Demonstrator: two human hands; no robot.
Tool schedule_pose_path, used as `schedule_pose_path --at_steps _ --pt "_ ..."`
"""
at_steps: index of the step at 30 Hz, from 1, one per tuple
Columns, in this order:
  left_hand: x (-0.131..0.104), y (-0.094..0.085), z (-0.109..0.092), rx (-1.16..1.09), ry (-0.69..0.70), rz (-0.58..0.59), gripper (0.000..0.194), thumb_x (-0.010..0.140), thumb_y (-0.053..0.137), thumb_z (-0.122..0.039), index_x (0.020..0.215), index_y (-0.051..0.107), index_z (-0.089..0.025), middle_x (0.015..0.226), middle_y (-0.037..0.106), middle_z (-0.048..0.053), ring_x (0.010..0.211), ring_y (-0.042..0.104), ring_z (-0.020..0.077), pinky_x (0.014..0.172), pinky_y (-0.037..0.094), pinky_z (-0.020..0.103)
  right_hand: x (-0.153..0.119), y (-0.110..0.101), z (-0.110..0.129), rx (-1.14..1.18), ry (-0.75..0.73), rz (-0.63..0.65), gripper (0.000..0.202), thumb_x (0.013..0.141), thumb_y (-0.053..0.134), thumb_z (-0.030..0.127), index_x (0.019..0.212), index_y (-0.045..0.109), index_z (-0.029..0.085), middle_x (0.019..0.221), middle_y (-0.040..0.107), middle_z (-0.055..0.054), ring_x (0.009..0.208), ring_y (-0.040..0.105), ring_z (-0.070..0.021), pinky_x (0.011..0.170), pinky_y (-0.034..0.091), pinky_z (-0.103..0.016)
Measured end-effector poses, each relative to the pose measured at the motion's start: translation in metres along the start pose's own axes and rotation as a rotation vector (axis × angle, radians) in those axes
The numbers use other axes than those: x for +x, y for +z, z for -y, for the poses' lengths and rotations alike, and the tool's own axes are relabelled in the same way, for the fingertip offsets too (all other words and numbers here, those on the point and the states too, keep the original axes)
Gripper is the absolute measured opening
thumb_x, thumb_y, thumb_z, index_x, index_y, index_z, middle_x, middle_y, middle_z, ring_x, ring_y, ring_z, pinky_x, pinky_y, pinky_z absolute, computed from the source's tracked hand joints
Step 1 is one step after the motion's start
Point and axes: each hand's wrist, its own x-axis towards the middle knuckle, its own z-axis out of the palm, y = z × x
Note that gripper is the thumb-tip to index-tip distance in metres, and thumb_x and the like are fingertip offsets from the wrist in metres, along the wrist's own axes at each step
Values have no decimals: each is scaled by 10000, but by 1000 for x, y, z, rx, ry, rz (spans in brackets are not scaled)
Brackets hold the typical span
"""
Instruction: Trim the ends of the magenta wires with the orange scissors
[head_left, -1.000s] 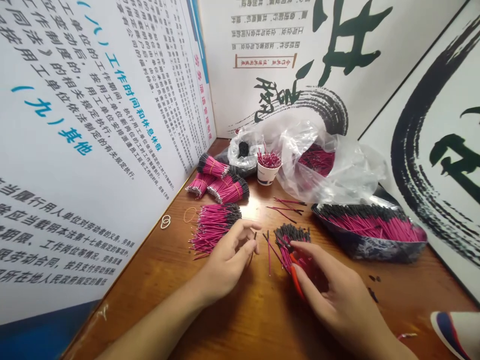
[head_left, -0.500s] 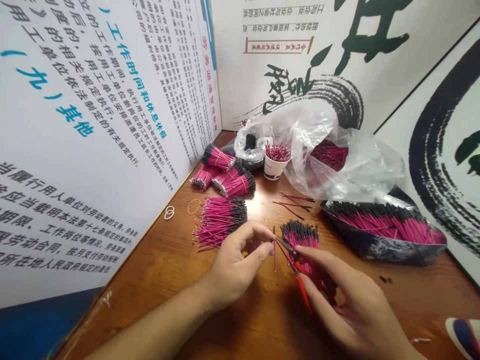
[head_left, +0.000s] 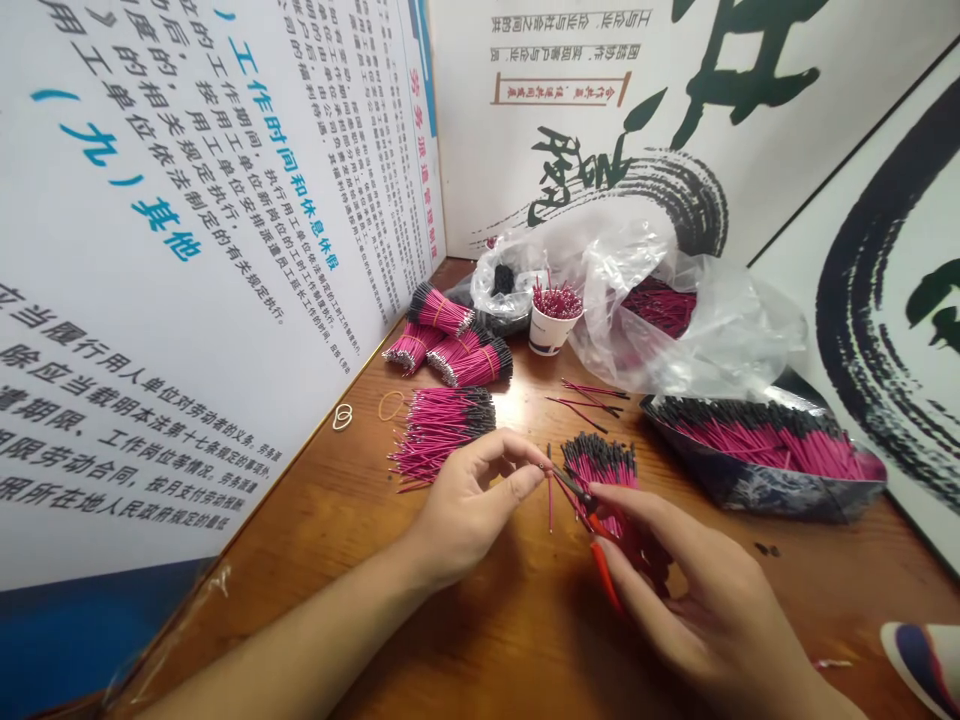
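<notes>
My right hand (head_left: 694, 580) is closed round red-handled pliers (head_left: 603, 570), their dark jaws pointing left. Close to the jaw tips, my left hand (head_left: 480, 500) pinches thumb against forefinger on something too small to make out. Just behind the pliers lies a pile of pink wires with black ends (head_left: 600, 462). One single pink wire (head_left: 550, 505) rests on the table between my hands. Past my left hand a wider stack of pink wires (head_left: 442, 430) is spread, black ends to the right.
Rubber-banded wire bundles (head_left: 471, 350) sit at the back left, beside a paper cup (head_left: 551, 335) of wires. Plastic bags (head_left: 720, 330) slump against the wall. At right stands a dark tray (head_left: 780, 495) full of wires. Loose wires (head_left: 589, 405) and rubber bands (head_left: 342, 417) lie about.
The pliers' jaws have tilted slightly and their tips now come right up to my left fingertips. The view has shifted a little; the wire piles look the same.
</notes>
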Motion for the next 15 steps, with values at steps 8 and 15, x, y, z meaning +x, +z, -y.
schedule_pose_path --at_steps 8,15 --pt "0 -1 2 -41 41 33 65 877 643 -207 857 680 -158 853 641 15 804 563 117 735 423 234 -1 2 3 28 19 -29 281 929 545 197 1206 590 212 747 689 -8 562 630 -135 511 491 -236" --pt "0 -1 1 -45 32 33 77 884 644 -209 858 692 -155 827 639 11 773 556 110 741 434 232 -2 0 2 16 7 -20 294 932 544 194 1223 577 218 752 684 -8 512 587 -123 471 460 -229"
